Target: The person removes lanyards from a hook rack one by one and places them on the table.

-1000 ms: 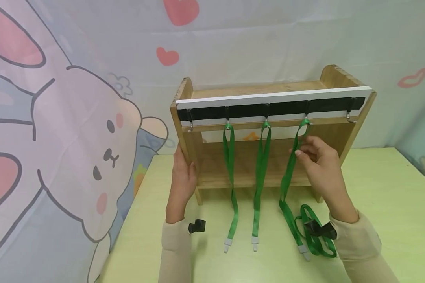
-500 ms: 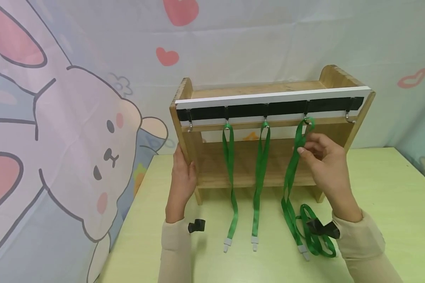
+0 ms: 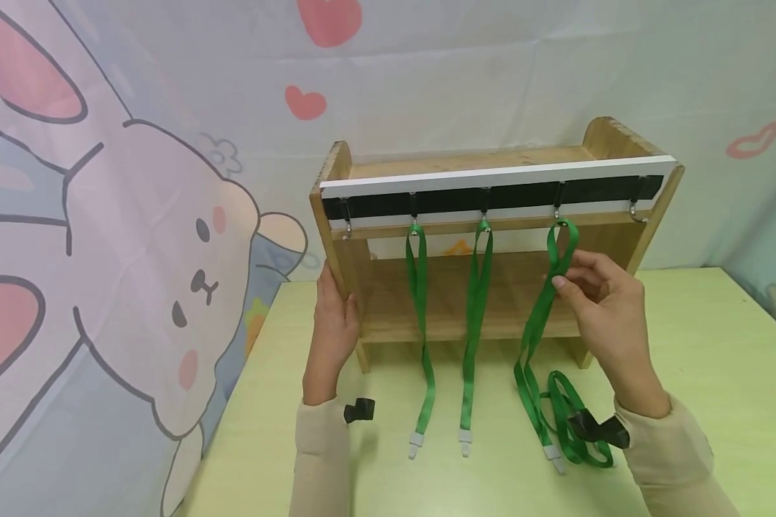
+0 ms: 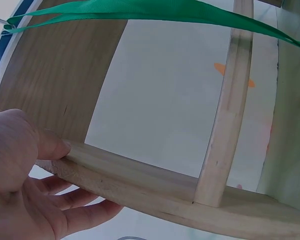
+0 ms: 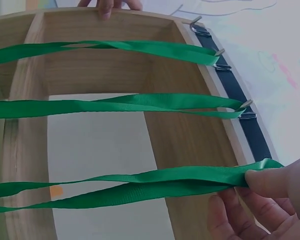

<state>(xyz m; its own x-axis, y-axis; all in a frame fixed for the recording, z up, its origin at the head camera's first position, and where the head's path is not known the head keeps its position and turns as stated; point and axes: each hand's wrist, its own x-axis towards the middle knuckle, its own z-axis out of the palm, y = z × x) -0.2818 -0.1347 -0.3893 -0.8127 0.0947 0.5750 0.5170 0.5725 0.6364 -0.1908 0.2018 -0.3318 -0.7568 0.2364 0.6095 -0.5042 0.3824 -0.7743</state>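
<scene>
My right hand (image 3: 611, 309) pinches a green lanyard (image 3: 535, 323) between thumb and fingers, just below its top loop. That loop stands widened at the fourth hook (image 3: 557, 212) and overlaps it in the head view; its white clip (image 3: 554, 459) hangs low near the table. In the right wrist view my thumb (image 5: 270, 182) lies over the strap. My left hand (image 3: 333, 330) holds the left side panel of a small wooden shelf (image 3: 446, 294), thumb inside and fingers outside, as the left wrist view shows. Two more green lanyards, a left one (image 3: 417, 287) and a middle one (image 3: 473, 316), hang from hooks.
Another green lanyard (image 3: 575, 451) lies coiled on the pale yellow table (image 3: 705, 359), partly behind my right wrist strap. The leftmost hook (image 3: 347, 228) and the rightmost hook (image 3: 635, 212) bear nothing. Behind the shelf hangs a printed cloth (image 3: 465, 86).
My right hand has moved slightly right, drawing the lanyard's upper part along. Its top loop has widened and turned toward the camera. The left hand keeps its place on the shelf.
</scene>
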